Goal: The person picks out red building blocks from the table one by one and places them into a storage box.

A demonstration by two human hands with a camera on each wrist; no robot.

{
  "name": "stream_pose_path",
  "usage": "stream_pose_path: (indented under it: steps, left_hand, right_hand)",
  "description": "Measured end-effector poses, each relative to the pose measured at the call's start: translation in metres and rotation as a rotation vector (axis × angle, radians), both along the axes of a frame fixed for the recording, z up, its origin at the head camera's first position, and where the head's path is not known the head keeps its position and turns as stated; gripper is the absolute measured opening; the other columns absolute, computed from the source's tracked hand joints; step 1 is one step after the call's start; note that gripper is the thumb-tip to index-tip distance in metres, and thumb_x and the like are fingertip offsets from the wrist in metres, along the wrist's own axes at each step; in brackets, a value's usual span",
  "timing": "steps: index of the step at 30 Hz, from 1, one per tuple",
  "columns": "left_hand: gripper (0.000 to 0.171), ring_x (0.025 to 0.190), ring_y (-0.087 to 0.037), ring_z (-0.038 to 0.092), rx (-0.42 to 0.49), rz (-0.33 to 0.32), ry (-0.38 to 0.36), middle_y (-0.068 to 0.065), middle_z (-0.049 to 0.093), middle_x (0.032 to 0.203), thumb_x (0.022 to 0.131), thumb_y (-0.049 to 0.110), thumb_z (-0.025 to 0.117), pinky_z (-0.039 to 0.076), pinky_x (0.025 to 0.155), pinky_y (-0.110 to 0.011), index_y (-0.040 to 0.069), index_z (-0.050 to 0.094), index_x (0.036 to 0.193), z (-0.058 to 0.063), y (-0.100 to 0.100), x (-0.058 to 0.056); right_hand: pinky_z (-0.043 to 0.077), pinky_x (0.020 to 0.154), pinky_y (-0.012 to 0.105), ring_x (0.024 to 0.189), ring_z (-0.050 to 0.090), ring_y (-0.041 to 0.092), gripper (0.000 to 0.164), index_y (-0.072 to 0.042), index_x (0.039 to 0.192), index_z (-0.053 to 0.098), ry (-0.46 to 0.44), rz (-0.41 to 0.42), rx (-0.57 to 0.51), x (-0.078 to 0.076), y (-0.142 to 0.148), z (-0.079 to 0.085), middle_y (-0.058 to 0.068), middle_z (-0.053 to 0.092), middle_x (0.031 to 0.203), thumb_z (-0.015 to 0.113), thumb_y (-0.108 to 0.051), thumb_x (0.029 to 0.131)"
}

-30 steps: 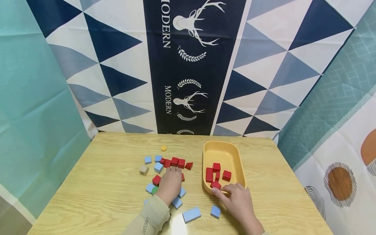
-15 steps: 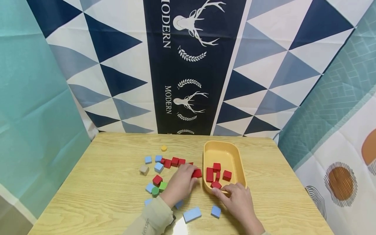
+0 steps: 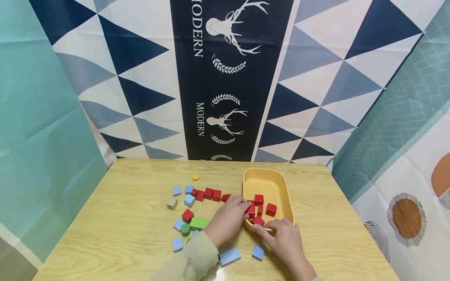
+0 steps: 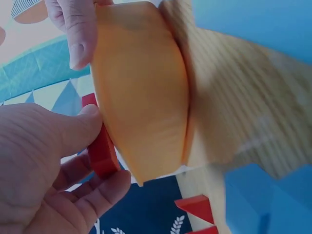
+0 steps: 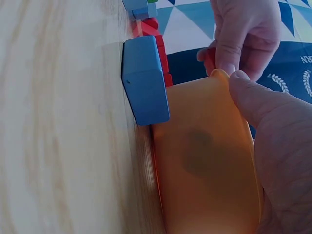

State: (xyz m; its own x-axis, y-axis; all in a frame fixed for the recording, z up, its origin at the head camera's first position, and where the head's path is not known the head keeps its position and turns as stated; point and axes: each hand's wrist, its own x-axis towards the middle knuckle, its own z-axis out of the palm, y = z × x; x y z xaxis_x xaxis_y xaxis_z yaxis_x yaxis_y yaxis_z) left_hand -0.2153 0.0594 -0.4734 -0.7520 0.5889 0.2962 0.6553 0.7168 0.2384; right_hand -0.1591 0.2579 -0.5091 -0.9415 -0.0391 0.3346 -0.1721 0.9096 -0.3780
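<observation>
My left hand (image 3: 227, 219) pinches a red block (image 4: 103, 152) between thumb and fingers, right at the left rim of the yellow tray (image 3: 270, 186). In the left wrist view the block overlaps the tray's upper edge. Several red blocks lie inside the tray, one of them a small cube (image 3: 259, 199). At the tray's near edge my right hand (image 3: 286, 242) grips the rim; its thumb (image 5: 251, 100) shows on that edge in the right wrist view, while the other fingers are largely hidden there.
Left of the tray runs a row of red blocks (image 3: 208, 193). Blue blocks, a green block (image 3: 199, 223), a green cylinder (image 3: 185, 229) and a wooden cube (image 3: 172, 203) lie around it. A long blue block (image 3: 230, 256) and a blue cube (image 3: 258, 252) sit nearer.
My left hand has picked up the red block among the scattered pieces and carried it right to the tray's rim. The right hand has stayed at the tray's near edge.
</observation>
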Motion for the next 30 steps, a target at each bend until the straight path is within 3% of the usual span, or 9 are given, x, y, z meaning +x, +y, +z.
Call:
stream_pose_path:
  steps: [5,11,18,21,26,30]
  left_hand:
    - [0.039,0.105,-0.013,0.048,-0.048,0.007,0.000,0.001,0.060,0.116,0.095,0.033,0.066,0.049,0.094,-0.026,0.013,0.065,0.129,0.000,0.007,0.001]
    - [0.045,0.107,-0.012,0.048,-0.004,0.039,-0.042,0.000,0.059,0.119,0.094,0.036,0.067,0.049,0.096,-0.028,0.013,0.061,0.132,-0.003,0.008,0.001]
    - [0.015,0.087,-0.009,0.048,0.066,0.033,-0.048,0.007,0.057,0.094,0.090,0.033,0.073,0.053,0.080,-0.025,0.021,0.071,0.098,-0.002,0.008,0.000]
    - [0.010,0.079,-0.006,0.048,0.101,0.026,-0.047,0.011,0.055,0.084,0.087,0.033,0.075,0.052,0.074,-0.023,0.023,0.071,0.086,-0.003,0.011,-0.001]
    - [0.010,0.076,-0.005,0.052,0.107,0.028,-0.026,0.012,0.059,0.079,0.089,0.030,0.073,0.051,0.070,-0.022,0.023,0.071,0.083,-0.006,0.015,-0.001]
    - [0.008,0.082,-0.006,0.054,0.075,0.032,0.014,0.011,0.063,0.086,0.094,0.029,0.069,0.052,0.076,-0.025,0.023,0.073,0.090,-0.009,0.014,0.002]
  right_hand:
    - [0.037,0.066,0.043,0.072,0.049,0.012,0.037,-0.029,0.069,0.073,0.005,0.002,0.001,0.001,-0.001,-0.001,-0.011,0.070,0.077,0.068,-0.064,0.081]
    - [0.037,0.065,0.042,0.071,0.048,0.012,0.036,-0.030,0.067,0.072,0.019,0.008,-0.002,0.001,-0.001,-0.001,-0.012,0.069,0.074,0.069,-0.063,0.081]
    - [0.036,0.065,0.041,0.071,0.048,0.012,0.035,-0.031,0.067,0.072,0.005,0.007,-0.006,0.001,-0.001,0.002,-0.014,0.068,0.073,0.069,-0.063,0.082]
    - [0.036,0.064,0.041,0.071,0.048,0.012,0.035,-0.031,0.067,0.071,0.002,0.004,-0.011,0.001,-0.001,0.002,-0.014,0.068,0.073,0.069,-0.063,0.081]
    - [0.036,0.064,0.042,0.070,0.048,0.011,0.035,-0.031,0.065,0.069,0.020,0.004,-0.012,0.001,-0.001,0.000,-0.015,0.067,0.072,0.070,-0.063,0.081]
    - [0.037,0.064,0.043,0.070,0.048,0.011,0.036,-0.032,0.064,0.068,0.029,0.006,-0.005,0.001,0.000,-0.001,-0.015,0.066,0.072,0.070,-0.063,0.080]
